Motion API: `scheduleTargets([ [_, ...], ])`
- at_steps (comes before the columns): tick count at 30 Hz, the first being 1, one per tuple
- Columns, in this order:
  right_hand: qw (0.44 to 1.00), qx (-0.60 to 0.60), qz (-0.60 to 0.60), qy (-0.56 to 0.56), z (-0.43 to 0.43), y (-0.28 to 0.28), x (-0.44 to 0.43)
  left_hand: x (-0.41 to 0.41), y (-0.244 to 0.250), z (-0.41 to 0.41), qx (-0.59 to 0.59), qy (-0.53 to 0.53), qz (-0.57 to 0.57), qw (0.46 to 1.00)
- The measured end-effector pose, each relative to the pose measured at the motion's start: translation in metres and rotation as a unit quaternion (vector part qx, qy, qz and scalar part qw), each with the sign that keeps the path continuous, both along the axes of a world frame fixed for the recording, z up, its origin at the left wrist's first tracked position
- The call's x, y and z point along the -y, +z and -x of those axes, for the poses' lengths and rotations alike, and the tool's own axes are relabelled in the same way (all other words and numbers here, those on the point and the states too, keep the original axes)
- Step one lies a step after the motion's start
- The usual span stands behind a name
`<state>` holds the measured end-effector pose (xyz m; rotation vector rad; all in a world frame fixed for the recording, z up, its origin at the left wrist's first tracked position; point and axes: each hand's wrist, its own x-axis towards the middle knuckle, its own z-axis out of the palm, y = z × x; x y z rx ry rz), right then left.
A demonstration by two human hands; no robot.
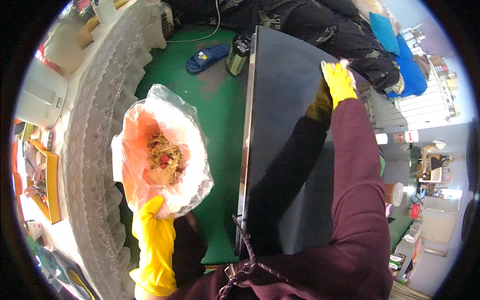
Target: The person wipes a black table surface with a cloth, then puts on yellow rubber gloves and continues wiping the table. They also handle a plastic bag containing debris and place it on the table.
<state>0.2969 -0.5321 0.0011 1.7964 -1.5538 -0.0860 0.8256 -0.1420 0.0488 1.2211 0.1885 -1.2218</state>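
My left hand (153, 232), in a yellow rubber glove, grips the near rim of a small waste bin, with the thumb over the edge. A clear plastic bag (195, 176) lines the bin and spreads over its rim. Brownish scraps (163, 157) with a small red piece lie inside. My right arm reaches far forward over a large glossy black panel (287, 86). At its far right edge, my right hand (339, 83), also in a yellow glove, presses a pale pinkish cloth (351, 77), mostly hidden under the fingers. The panel mirrors the glove and arm.
A navy slipper (207, 59) and a greenish bottle (237, 56) stand on the green floor (221, 131) beyond the bin. Left is a table under a lace-edged quilted cloth (93, 112), with a yellow box (52, 183). Dark clothing (300, 22) is heaped behind the panel.
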Motion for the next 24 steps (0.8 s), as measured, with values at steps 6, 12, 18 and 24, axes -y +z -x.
scheduleTargets([
  [6, 0.903, 0.358, -0.103, 0.214, -0.185, -0.013, 0.088, 0.000, 0.000, -0.001, 0.032, -0.028, 0.012, 0.999],
  [12, 0.918, 0.114, -0.235, 0.298, -0.264, 0.021, 0.014, -0.011, -0.007, -0.011, 0.051, -0.056, 0.036, 0.997],
  [18, 0.899, 0.086, -0.178, 0.390, -0.251, 0.000, -0.073, -0.008, -0.027, -0.015, 0.012, -0.012, 0.034, 0.999],
  [24, 0.860, 0.357, -0.178, 0.319, -0.280, 0.031, -0.230, -0.023, 0.012, 0.000, 0.002, 0.012, 0.076, 0.997],
])
